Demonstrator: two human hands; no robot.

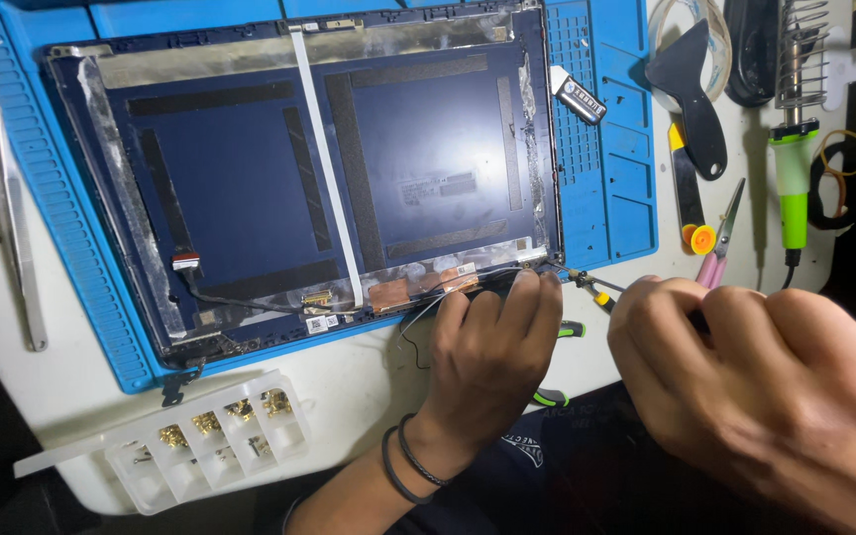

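Knuckles of the right hand (765,396) fill the near corner, fist closed around the yellow-and-black handled small screwdriver (594,289), whose tip sits at the lower right corner of the dark blue laptop lid shell (279,168) lying inner face up on the blue silicone work mat (606,198). The left hand (492,357), two dark bands on its wrist, grips nothing; its fingertips press flat on the shell's near edge beside that corner. Slip is the main risk, in my judgement: the tip works close to thin black antenna wires (428,315) and copper foil patches (388,293), and a skid could nick them or the pressing fingers. Just left, a clear plastic compartment tray with brass screws (220,436) overhangs the white table (369,381) edge, where a nudged elbow might tip it. A white flat ribbon cable (324,159) crosses the shell. Farther right lie pink-handled scissors (720,248), a black plastic pry spatula (691,84) and a green-handled soldering iron (793,168); steel tweezers (12,208) rest far left.
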